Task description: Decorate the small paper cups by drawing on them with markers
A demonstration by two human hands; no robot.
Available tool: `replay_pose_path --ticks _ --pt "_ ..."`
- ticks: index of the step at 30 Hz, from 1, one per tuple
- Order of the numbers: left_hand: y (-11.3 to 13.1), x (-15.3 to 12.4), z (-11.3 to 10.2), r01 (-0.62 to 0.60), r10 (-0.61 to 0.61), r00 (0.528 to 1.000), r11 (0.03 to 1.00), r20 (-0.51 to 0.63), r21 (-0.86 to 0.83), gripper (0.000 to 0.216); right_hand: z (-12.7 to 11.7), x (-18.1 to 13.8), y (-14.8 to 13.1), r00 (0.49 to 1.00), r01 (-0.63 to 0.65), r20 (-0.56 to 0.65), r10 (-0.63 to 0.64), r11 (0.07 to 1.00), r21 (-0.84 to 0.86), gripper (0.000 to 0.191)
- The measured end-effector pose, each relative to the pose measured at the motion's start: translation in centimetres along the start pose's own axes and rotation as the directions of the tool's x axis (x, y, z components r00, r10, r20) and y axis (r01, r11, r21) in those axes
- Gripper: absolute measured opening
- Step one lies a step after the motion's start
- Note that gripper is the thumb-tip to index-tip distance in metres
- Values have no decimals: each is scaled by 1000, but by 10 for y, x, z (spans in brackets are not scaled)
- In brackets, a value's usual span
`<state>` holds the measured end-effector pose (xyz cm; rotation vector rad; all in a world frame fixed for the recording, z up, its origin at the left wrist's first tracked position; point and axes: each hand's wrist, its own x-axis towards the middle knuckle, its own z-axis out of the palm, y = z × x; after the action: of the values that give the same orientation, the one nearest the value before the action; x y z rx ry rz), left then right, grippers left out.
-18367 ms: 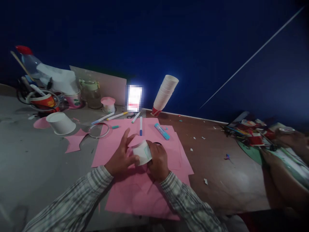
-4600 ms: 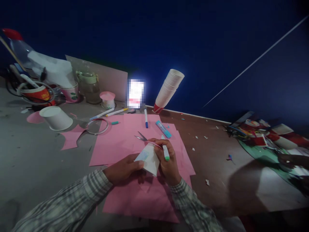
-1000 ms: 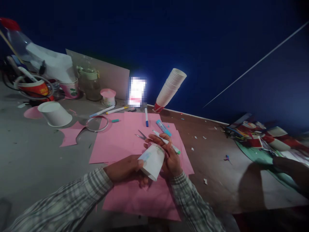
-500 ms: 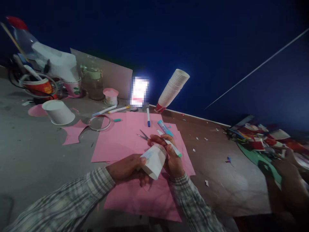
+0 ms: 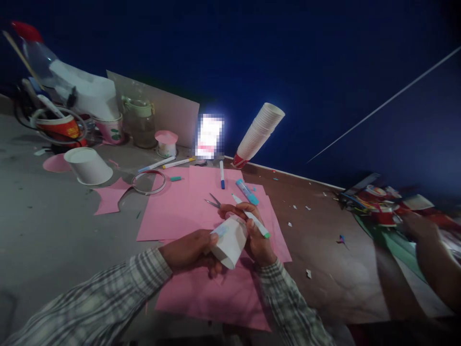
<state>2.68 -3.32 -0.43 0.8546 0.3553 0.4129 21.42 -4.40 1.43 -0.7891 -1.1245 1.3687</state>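
Observation:
My left hand [image 5: 198, 251] grips a white paper cup [image 5: 230, 242], which is tilted over the pink paper sheets [image 5: 169, 211]. Faint bluish marks show on the cup's side. In my right hand [image 5: 260, 235] is a white marker [image 5: 256, 223] with a green end, lying across the fingers; these fingers also rest against the far side of the cup. Just beyond the cup, a pair of scissors [image 5: 214, 202] lies with its blades apart, its handles hidden behind my right hand. A light-blue tube [image 5: 247, 191] and a blue-ended marker [image 5: 222, 175] lie on the pink paper.
A tall stack of paper cups [image 5: 260, 129] leans at the back near a glowing screen [image 5: 209, 137]. An upturned white cup [image 5: 88, 166], a tape ring [image 5: 149, 182] and a glass jar [image 5: 141, 125] stand left. Another person's arm [image 5: 435, 254] reaches in at right.
The marker in my right hand has shifted slightly left, its cup-side fingers moving a little. The other person's arm at right has moved. The cup stays in nearly the same place.

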Motion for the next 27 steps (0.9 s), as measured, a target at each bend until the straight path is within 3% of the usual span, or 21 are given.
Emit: replay_pose_path --ticks 10,20,27 --pt "-1 0 -1 -5 4 1000 999 14 42 73 -4 -1 1 998 12 68 -10 1000 -26 42" --pt "3 1 0 -12 12 1000 998 1 57 75 -6 -4 -3 998 -41 42 43 999 -31 41" --pt "-4 2 -2 -9 6 1000 996 -29 -92 69 -8 1 -9 992 -124 -24 126 989 78 52"
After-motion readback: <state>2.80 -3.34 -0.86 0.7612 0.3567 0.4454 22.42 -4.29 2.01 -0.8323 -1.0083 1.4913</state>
